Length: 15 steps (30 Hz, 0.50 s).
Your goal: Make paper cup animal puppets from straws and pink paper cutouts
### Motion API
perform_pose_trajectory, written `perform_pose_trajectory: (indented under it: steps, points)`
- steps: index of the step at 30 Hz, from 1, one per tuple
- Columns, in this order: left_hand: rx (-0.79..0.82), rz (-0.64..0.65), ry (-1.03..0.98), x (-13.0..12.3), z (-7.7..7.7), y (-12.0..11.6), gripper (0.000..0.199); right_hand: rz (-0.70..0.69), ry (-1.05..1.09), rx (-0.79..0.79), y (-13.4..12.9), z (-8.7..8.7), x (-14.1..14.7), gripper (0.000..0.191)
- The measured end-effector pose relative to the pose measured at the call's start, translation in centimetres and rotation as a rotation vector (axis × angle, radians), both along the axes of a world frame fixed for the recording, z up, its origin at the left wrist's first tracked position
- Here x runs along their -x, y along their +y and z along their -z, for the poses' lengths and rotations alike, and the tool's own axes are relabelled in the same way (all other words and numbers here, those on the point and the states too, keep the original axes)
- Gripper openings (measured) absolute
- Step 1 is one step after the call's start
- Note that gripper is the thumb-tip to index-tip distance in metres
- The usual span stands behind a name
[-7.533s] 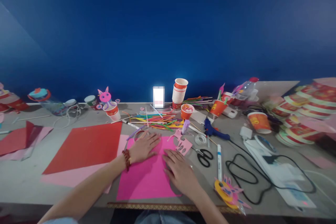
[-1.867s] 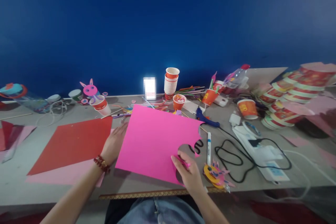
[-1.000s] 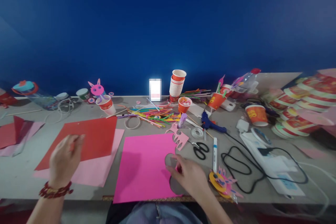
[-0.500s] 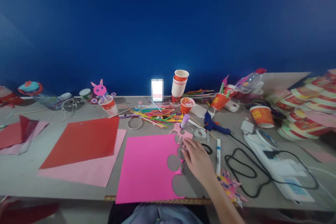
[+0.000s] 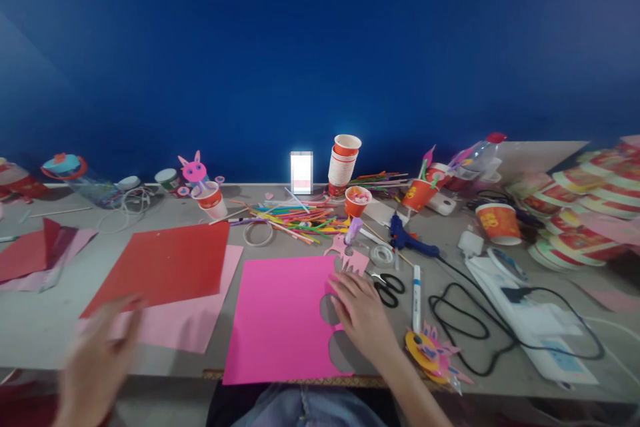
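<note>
My right hand [image 5: 363, 310] rests on the right edge of a bright pink sheet [image 5: 280, 320], fingers stretched out flat and holding nothing. Round cut-outs run along that edge, partly hidden under the hand. Black-handled scissors [image 5: 388, 291] lie just right of it, beside a light pink paper scrap [image 5: 354, 260]. At the lower left, my left hand [image 5: 97, 360] is blurred by motion, its thumb apart from the fingers and nothing seen in it. It is near a red sheet [image 5: 170, 263] that overlaps a pale pink sheet [image 5: 185, 330].
Behind the sheets lie colourful sticks [image 5: 290, 217], a tape roll [image 5: 258, 234] and stacked paper cups [image 5: 343, 163]. On the right are a marker [image 5: 417, 297], a blue glue gun [image 5: 413, 240] with its black cable, and a white power strip [image 5: 530, 330].
My left hand has come into view at the lower left. My right hand has shifted slightly left and down on the bright pink sheet, uncovering the scissors.
</note>
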<state>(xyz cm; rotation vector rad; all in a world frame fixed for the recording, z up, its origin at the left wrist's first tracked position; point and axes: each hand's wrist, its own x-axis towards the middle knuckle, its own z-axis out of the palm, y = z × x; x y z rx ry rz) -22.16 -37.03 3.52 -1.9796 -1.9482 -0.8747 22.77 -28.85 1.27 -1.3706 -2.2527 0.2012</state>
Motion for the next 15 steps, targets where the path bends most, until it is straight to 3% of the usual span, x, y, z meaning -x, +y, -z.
perform_pose_trajectory:
  steps: [3, 6, 9, 15]
  points:
    - [0.183, 0.4, 0.102, -8.3, 1.3, 3.8, 0.048, -0.053, 0.013, 0.074, -0.8, 0.1, 1.3, 0.027]
    - [0.349, 0.615, 0.273, -14.2, 2.2, 4.8, 0.063, -0.122, 0.029, 0.135, -1.3, 0.0, 2.0, 0.029]
    - [0.394, 0.632, 0.328, -15.5, 2.8, 4.3, 0.072, -0.179, 0.037, 0.175, -1.4, -0.2, 1.9, 0.036]
    - [0.372, 0.599, 0.345, -13.7, 3.1, 3.8, 0.073, -0.115, 0.032, 0.17, -0.7, 0.2, 0.8, 0.036]
